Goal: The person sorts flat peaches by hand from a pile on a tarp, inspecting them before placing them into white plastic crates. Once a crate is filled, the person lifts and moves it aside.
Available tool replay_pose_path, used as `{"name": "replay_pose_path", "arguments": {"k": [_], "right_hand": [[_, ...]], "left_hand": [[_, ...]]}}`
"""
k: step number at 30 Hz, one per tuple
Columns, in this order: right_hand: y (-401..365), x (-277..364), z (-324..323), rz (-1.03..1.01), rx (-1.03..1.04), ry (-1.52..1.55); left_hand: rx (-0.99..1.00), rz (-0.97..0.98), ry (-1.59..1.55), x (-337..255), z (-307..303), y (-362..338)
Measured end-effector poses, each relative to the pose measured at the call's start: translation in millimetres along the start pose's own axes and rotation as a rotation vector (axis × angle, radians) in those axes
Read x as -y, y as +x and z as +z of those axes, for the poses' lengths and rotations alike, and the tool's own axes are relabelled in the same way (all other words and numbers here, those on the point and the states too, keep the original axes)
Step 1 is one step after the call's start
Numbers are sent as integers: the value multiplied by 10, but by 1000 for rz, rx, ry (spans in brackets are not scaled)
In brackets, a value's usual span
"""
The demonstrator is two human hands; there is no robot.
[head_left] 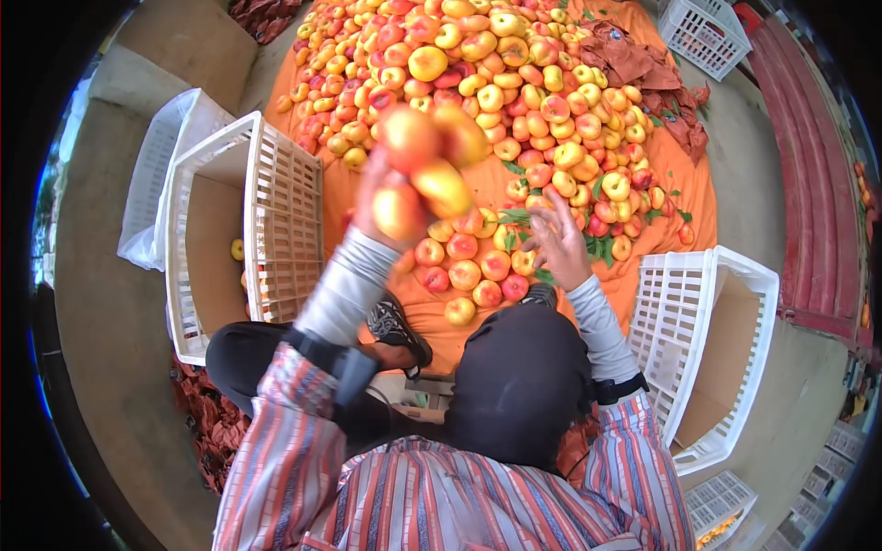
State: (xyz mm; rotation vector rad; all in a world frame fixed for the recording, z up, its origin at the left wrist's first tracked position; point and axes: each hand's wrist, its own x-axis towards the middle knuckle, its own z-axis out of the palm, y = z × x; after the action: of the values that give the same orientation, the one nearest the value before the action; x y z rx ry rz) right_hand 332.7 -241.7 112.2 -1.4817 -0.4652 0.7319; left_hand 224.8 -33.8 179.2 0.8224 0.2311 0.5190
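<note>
My left hand (370,195) is raised over the orange cloth and blurred by motion. Its fingers are wrapped round several flat peaches (443,189), red and yellow, which partly hide the hand. My right hand (562,243) hovers at the near edge of the heap, close to some green leaves (602,248). Its fingers are spread apart, and nothing shows between them. Between my feet and the big peach heap (514,83) lies a small group of loose peaches (464,274), below both hands.
Orange cloth (684,197) lies under the fruit. On my left stands a tilted white crate (285,220) with a few peaches inside and cardboard lining. Another white crate (669,321) leans on my right. Crumpled red-brown wrapping (634,60) lies beside the heap, with a crate (703,35) behind.
</note>
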Motion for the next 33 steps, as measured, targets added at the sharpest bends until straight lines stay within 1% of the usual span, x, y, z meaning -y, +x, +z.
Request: {"name": "replay_pose_path", "arguments": {"k": [1, 2, 5, 6, 9, 10, 12, 14, 15, 16, 18, 19, 20, 21, 22, 23, 24, 26, 27, 28, 29, 30, 31, 32, 33], "right_hand": [[-8, -10, -52, 33, -46, -74], [3, -110, -144, 90, -63, -145], [-76, -563, -416, 30, -126, -310], [-166, -485, -420, 86, -124, -275], [-347, -774, -628, 179, -96, -364], [-373, -837, -662, 211, -90, -337], [-443, -957, -678, 288, -69, -288], [-393, -1029, -621, 300, -29, -320], [-297, -1042, -585, 298, -8, -340], [-144, -1445, -655, 171, -5, -492], [103, -1381, -546, 40, 31, -676], [226, -1385, -509, -20, 52, -771], [370, -1432, -494, 3, 85, -806], [488, -1441, -471, 3, 110, -848], [619, -1416, -435, 0, 132, -885], [769, -1397, -390, -7, 154, -919], [906, -1409, -369, -70, 230, -1031], [1121, -1385, -283, -179, 355, -1254], [1237, -1392, -246, -240, 411, -1358], [1363, -1434, -218, -187, 482, -1397], [1474, -1482, -213, -199, 492, -1397], [1566, -1532, -225, -207, 503, -1396], [1636, -1547, -209, -210, 519, -1396], [1730, -1559, -197, -146, 573, -1444], [1782, -1623, -199, -134, 595, -1494]], "left_hand": [[98, 131, 144, -218, -78, 116], [153, 215, 99, -511, 22, 168], [187, 299, 208, -1365, 143, 224], [190, 308, 271, -1652, 149, 203], [186, 259, 523, -2521, 113, 33], [182, 235, 597, -2758, 61, -56], [102, 198, 696, -3039, -74, -336], [-91, 202, 738, -3037, -228, -660], [-21, 181, 773, -2966, -437, -798], [-21, 226, 781, -2755, -552, -889], [-23, 319, 797, -2332, -784, -1069], [-104, 75, 638, -2467, -1251, -1198], [-623, 85, 485, -2303, -1486, -1318], [-778, 74, 434, -2155, -1632, -1428], [-732, 9, 379, -2060, -1920, -1536], [-756, -50, 305, -1966, -2349, -1675], [-806, -107, 213, -1880, -2775, -1809], [-913, -191, 130, -1706, -3393, -2034], [-979, -219, 127, -1627, -3503, -2042], [-955, -259, 182, -1581, -3529, -2041], [-930, -302, 239, -1541, -3553, -2043], [-966, -329, 351, -1566, -3855, -2119], [-996, -311, 379, -1534, -3873, -2085], [-1026, -295, 408, -1502, -3896, -2054], [-1057, -374, 384, -1584, -4075, -2118]]}}
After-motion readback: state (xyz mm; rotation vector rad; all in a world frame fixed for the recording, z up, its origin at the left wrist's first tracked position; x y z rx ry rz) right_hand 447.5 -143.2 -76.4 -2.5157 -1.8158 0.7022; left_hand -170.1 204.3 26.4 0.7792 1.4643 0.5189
